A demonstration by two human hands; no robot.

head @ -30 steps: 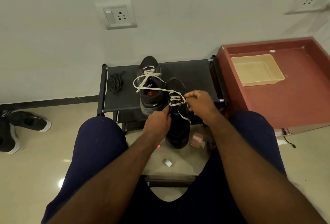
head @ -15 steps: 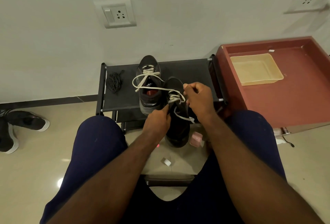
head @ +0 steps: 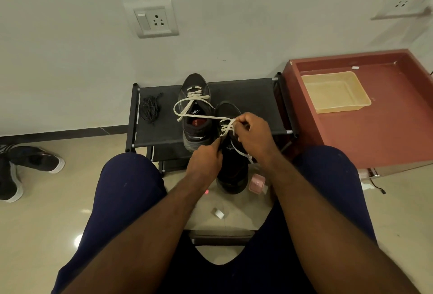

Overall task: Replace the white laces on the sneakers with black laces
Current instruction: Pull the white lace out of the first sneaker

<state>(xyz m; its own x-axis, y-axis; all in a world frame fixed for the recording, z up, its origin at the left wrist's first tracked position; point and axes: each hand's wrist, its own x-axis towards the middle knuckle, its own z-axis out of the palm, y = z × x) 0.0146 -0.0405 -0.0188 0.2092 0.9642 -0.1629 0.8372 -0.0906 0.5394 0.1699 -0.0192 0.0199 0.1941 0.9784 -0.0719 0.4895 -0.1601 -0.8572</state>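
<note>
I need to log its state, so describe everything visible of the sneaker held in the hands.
The held sneaker is dark, nearly black, with a fabric-looking upper. Its toe points toward the wall over the black rack; its heel juts past the rack's front edge, above the floor. The left hand grips it at the tongue; the right hand pinches the white lace, which crosses its eyelets. One lace end trails left over the other sneaker, another hangs down its right side.

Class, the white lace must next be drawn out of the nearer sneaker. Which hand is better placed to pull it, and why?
Right, probably. The right hand pinches the white lace at the eyelets, while the left hand grips the nearer sneaker by its upper, steadying it.
</note>
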